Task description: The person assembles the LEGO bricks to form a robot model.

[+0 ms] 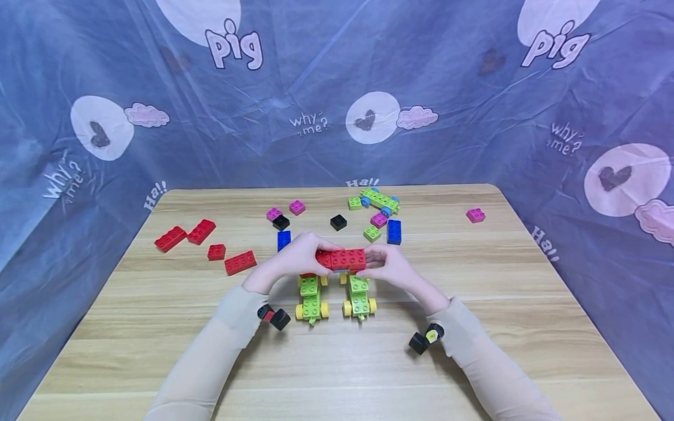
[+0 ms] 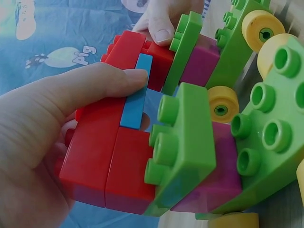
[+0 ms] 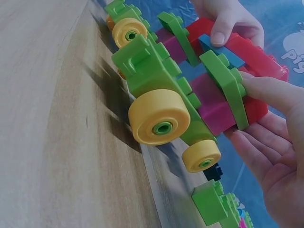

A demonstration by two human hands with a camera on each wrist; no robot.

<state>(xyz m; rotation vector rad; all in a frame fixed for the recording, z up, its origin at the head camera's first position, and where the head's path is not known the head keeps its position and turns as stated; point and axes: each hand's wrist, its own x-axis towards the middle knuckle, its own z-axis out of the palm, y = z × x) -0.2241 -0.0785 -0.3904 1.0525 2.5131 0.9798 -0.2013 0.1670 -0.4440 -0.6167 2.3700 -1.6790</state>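
Two green toy car bases with yellow wheels, a left one and a right one, stand side by side. Each bears a magenta brick, then a thin green brick and a red brick. Long red bricks span the top, with a light blue strip under them. My left hand grips the top red bricks at the left, its thumb pressing the blue strip. At the right end my right hand holds the structure between thumb and fingers.
Loose red bricks lie to the left. Behind the hands are blue bricks, black bricks, green bricks and magenta bricks. A green car base with blue wheels stands near the table's back edge.
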